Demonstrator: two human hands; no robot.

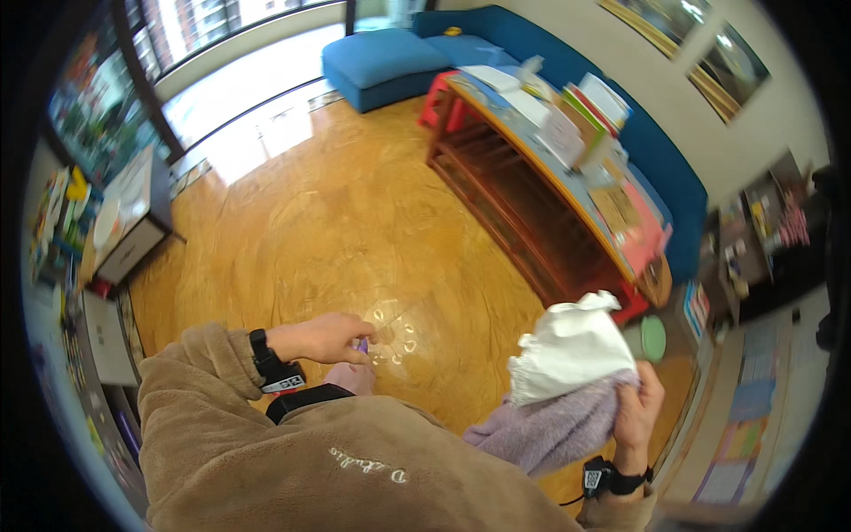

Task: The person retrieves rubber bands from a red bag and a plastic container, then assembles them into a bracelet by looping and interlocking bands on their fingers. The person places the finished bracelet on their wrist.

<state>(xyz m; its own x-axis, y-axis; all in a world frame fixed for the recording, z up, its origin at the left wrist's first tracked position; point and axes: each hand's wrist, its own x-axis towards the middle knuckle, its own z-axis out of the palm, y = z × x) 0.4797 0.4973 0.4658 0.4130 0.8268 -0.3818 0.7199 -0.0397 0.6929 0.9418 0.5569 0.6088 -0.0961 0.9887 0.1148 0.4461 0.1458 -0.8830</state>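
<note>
My right hand (640, 410) is closed around a fluffy purple towel (563, 424). A white, crumpled sheet of cloth or soft paper (572, 348) with a ruffled edge lies over the towel against the same hand. Some of those fingers are hidden behind the fabric. Over the floor on the left, my left hand (324, 338) is closed, its fingertips pinching a small purple thing (362, 346) whose kind I cannot make out. Just below that hand shows what looks like a foot (353, 379) beside a black trouser leg.
A long wooden table (523, 226) loaded with papers and folders stands ahead on the right, before a blue sofa (386, 62). Near its close end is a green round lid or stool (652, 339). A low cabinet (133, 217) stands at left on the glossy wooden floor (310, 222).
</note>
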